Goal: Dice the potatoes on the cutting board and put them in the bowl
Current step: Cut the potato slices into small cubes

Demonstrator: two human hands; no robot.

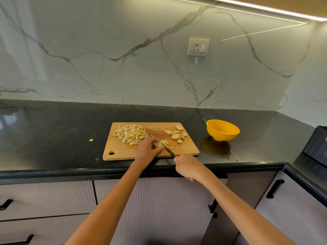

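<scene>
Black stone desk under a marble wall carries a wooden cutting board with a heap of diced potato at its left and slices at its right. The left hand curls its fingers on a half-cut piece near the board's front edge, while the right hand grips a knife (blade on that piece). An orange bowl stands just right of the board.
</scene>
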